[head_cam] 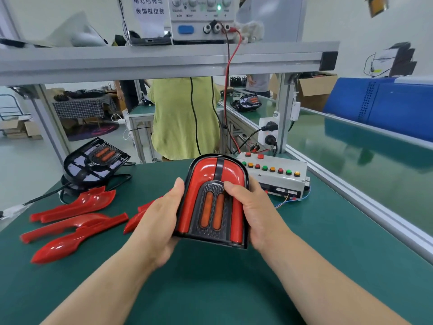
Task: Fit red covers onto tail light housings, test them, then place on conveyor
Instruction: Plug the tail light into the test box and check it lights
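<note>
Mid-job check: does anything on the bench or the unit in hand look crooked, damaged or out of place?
Nothing looks damaged. The red cover sits evenly on the tail light held by the left hand and right hand. Only the bare housing at the far left edge of the bench sits propped at a tilt.

A dark green matted workbench (210, 277) spreads across the near ground beneath a grey aluminium-profile shelf beam (140, 62), with a plain white wall (339, 24) far behind, a glossy pale floor (21, 165) at far left bearing a table draped in black checked cloth (79, 109), and an open brown cardboard box (312, 91) far right.
</note>
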Demonstrator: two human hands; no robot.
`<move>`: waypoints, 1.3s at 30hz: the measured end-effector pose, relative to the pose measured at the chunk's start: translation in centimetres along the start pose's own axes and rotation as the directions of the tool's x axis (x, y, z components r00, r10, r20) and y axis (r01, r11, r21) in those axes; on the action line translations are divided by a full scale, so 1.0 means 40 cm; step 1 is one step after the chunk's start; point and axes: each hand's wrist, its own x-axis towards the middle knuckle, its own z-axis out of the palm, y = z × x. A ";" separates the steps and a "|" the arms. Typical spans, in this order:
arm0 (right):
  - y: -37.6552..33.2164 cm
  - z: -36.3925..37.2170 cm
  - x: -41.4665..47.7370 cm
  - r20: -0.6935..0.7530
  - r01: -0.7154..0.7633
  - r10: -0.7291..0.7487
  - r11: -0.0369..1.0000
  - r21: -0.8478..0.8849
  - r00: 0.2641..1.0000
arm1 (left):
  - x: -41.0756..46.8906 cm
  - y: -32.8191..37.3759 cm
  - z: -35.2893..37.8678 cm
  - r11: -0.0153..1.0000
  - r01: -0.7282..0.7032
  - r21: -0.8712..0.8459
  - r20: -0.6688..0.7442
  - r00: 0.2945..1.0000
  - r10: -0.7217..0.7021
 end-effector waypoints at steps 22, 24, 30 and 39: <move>-0.247 -0.031 -0.101 -0.240 0.219 -0.253 0.963 -0.159 0.937 | -0.066 0.095 0.202 0.920 -0.240 -0.309 0.011 0.967 0.256; -0.281 -0.063 -0.130 -0.290 0.247 -0.288 0.954 -0.172 0.912 | -0.072 0.108 0.256 0.924 -0.210 -0.320 0.058 0.969 0.240; -0.388 -0.185 -0.231 -0.430 0.282 -0.336 0.941 -0.187 0.838 | -0.088 0.134 0.441 0.943 -0.161 -0.291 0.191 0.956 0.222; -0.535 -0.356 -0.374 -0.646 0.336 -0.410 0.910 -0.242 0.644 | -0.124 0.140 0.700 0.951 -0.020 -0.310 0.376 0.916 0.142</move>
